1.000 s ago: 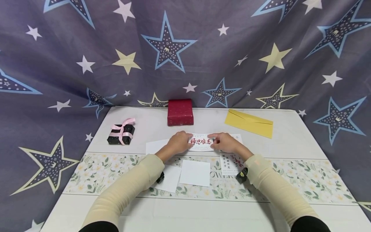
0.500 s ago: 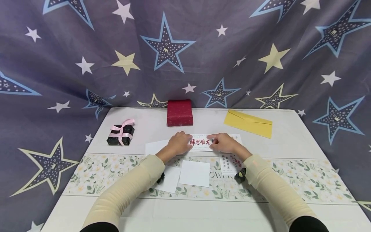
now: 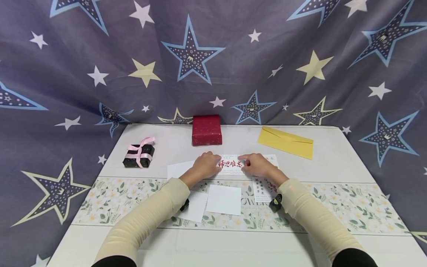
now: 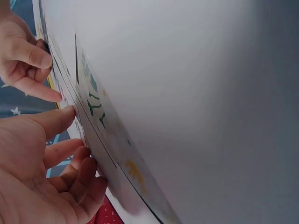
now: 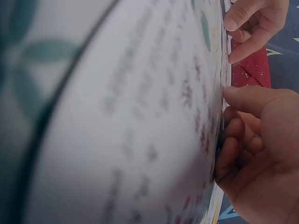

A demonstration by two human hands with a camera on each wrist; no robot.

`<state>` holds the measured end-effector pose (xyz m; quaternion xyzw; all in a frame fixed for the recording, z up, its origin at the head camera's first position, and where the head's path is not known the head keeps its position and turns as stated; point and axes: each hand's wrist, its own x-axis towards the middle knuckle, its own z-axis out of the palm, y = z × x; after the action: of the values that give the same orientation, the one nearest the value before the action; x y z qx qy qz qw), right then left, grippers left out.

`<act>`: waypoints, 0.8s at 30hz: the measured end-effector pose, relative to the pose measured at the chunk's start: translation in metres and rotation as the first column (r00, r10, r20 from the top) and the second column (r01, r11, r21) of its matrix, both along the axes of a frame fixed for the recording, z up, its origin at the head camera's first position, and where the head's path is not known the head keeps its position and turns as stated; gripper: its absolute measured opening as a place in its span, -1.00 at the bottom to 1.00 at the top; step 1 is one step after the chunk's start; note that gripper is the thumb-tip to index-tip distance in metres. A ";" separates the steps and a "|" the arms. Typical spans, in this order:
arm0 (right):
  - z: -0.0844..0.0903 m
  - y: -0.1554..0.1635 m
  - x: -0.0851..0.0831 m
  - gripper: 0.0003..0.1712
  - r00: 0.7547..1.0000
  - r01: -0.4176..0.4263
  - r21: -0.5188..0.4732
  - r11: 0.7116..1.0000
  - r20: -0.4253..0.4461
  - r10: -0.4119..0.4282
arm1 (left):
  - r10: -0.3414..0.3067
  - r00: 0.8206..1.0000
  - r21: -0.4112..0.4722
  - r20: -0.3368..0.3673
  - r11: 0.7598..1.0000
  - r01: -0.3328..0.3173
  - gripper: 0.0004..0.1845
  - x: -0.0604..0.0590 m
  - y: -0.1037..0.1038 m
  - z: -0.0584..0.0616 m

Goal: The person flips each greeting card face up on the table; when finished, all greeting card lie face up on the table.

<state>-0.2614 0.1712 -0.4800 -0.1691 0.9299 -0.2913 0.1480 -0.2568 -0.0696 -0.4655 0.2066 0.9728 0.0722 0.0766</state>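
A white card with red Chinese characters (image 3: 230, 164) lies at mid-table in the head view. My left hand (image 3: 206, 165) holds its left end, thumb at the near edge and index finger at the far one. At the opposite end, my right hand (image 3: 259, 165) holds it the same way. The other fingers of my left hand (image 4: 46, 168) are curled in the left wrist view. Partly under my right forearm lies a second printed card (image 3: 263, 190), seen large and blurred in the right wrist view. Another white printed card (image 3: 272, 158) shows behind my right hand.
Blank white cards lie nearer me, one square (image 3: 224, 199) and one (image 3: 195, 207) by my left wrist; a white sheet (image 3: 178, 168) lies left. Farther back are a black gift box with pink ribbon (image 3: 138, 155), a dark red box (image 3: 207, 130) and a yellow envelope (image 3: 286, 142).
Both hands stay at the ends of the card with red characters, with almost no movement. The whole head view has shifted very slightly.
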 end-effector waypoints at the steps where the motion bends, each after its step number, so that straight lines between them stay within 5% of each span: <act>1: 0.000 0.000 0.000 -0.41 1.000 0.005 -0.001 1.000 -0.001 -0.005 | 0.000 1.000 -0.005 0.000 1.000 0.000 -0.48 0.000 0.000 0.000; 12: 0.001 0.001 -0.001 -0.44 0.999 0.024 -0.011 1.000 -0.033 -0.024 | -0.001 1.000 -0.024 0.004 1.000 0.001 -0.48 0.002 0.002 0.000; 20: 0.012 0.001 0.009 -0.50 0.997 -0.002 -0.054 0.999 -0.076 -0.002 | 0.041 0.999 0.096 0.033 0.994 -0.044 -0.45 0.010 -0.004 0.009; 24: 0.015 0.002 0.020 -0.53 0.993 -0.054 -0.072 0.996 -0.110 0.046 | 0.012 0.999 0.143 0.038 0.990 -0.017 -0.50 0.019 -0.013 0.017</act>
<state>-0.2417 0.1734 -0.4646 -0.2131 0.9205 -0.3126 0.0982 -0.2379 -0.0830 -0.4483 0.2032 0.9649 0.1464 0.0788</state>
